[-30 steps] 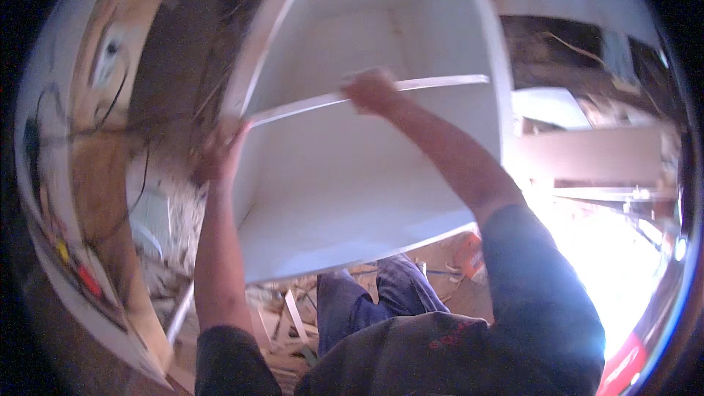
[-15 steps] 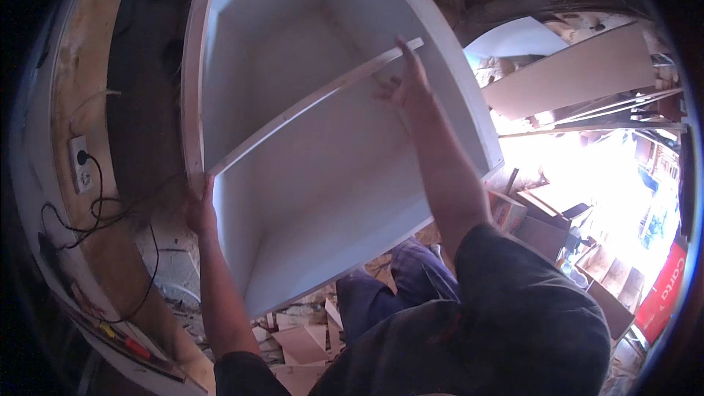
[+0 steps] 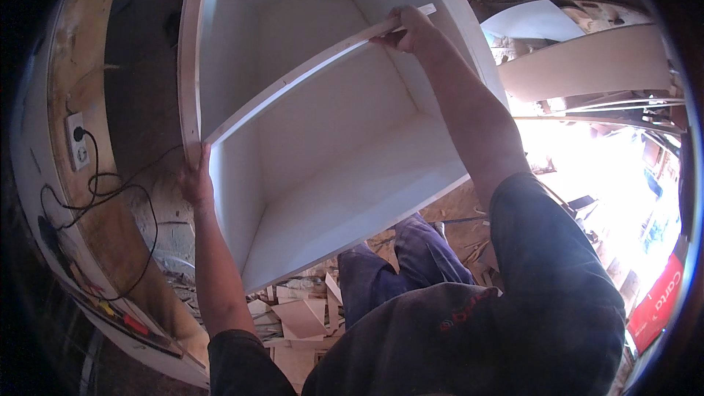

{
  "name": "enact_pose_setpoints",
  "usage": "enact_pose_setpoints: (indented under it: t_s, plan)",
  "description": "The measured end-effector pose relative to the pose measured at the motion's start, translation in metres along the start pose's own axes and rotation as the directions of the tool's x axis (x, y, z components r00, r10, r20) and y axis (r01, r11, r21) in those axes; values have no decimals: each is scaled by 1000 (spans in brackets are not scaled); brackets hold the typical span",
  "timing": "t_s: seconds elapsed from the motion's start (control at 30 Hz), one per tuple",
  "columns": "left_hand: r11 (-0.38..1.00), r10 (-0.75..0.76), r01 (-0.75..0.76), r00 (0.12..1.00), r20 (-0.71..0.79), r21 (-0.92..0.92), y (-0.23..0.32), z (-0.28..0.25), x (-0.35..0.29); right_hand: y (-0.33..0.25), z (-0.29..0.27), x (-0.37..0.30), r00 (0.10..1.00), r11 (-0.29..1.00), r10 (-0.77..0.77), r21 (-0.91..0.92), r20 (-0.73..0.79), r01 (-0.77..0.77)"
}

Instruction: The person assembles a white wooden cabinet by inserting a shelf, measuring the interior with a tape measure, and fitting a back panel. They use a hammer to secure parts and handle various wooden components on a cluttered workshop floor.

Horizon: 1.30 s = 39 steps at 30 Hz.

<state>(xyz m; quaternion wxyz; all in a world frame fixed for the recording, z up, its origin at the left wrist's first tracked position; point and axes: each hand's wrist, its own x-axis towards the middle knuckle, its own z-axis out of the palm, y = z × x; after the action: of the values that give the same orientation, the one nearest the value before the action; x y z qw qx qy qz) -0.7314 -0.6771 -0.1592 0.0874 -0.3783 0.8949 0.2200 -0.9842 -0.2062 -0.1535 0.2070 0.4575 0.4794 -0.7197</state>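
So yeah, the shelf board [image 3: 297, 77] is held slantwise across the open white cabinet [image 3: 323, 139], long axis running near left to far right. Just short of its far tip, it's gripped by the curled right hand [image 3: 405, 29]. The cabinet's left edge is touched by the left hand [image 3: 195, 182], finger closure can't be told.

Cabinet [image 3: 330, 114]: far end cut off by the view's top edge. Left hand [image 3: 196, 182]: fingers not clearly distinguishable against the dark area left of the cabinet. Right hand [image 3: 408, 29]: covers a section of the strip [image 3: 293, 78] near the cabinet's right side. Legs [image 3: 429, 253] below the cabinet: upper parts hidden by the shirt [image 3: 411, 345]. Scraps [image 3: 301, 319] below the cabinet: smaller pieces unidentifiable. Glare [image 3: 565, 154] right of the cabinet: obscures items there.
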Motion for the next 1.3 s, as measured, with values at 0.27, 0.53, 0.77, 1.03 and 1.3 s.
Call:
enact_pose_setpoints:
  t_s: [0.27, 0.53, 0.77, 1.03, 1.3]
  plan:
    - [1000, -2, 2, 998, -55, 14, -3, 4, 0, -3, 7, -3, 999, 999, -35, 30, -24, 36]
    - [997, -59, 61, 997, -48, 51, -26, 22, 16, 1, -23, 30, 965, 993, -18, 116, 260, -13]
    - [996, 85, -85, 993, -76, 0, -1, 2, -4, -2, -22, 39, 996, 997, 75, -18, 54, -74]
    - [963, 83, -119, 985, -152, -243, -21, 14, 6, 46, -10, -62, 812, 480, -572, -754, 119, 448]
    - [974, 105, -148, 966, -236, -172, -25, 19, 1, 145, 141, -120, 164, -731, -213, -269, 963, 627]
